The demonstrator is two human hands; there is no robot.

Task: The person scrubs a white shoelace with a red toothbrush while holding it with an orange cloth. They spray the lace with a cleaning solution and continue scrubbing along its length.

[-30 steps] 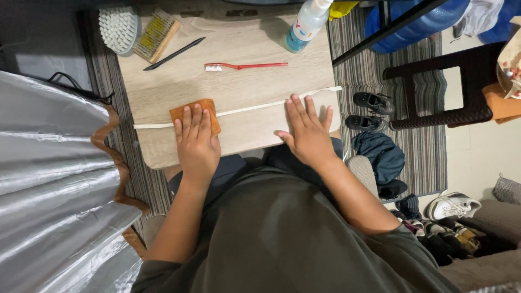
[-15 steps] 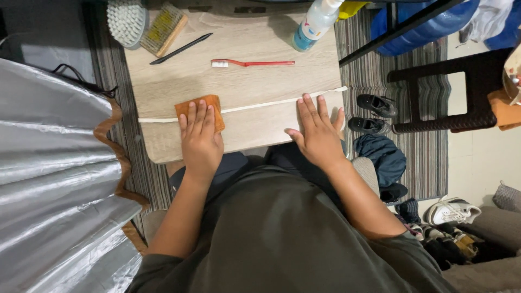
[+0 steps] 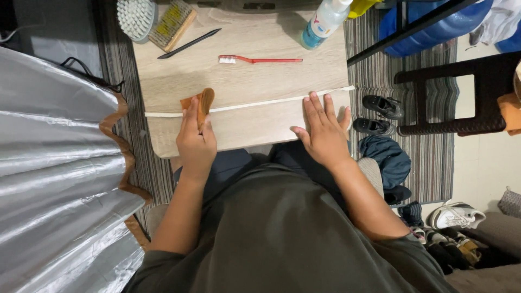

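Note:
My left hand grips a small orange-brown cloth, lifted on edge between thumb and fingers at the near left of a light wooden table. My right hand lies flat, fingers spread, on the table's near right part, holding nothing. A white lace or cord runs across the table from left to right, just beyond both hands. Further back lie a red toothbrush and a thin black stick.
At the table's far edge are a round white brush, a yellow-bristled wooden brush and a clear bottle. Silver fabric hangs at the left. A dark stool, black shoes and sneakers sit on the striped rug at the right.
My left hand, which pressed the orange-brown cloth flat on the table, has closed on it and raised it on edge. My right hand stays flat in place.

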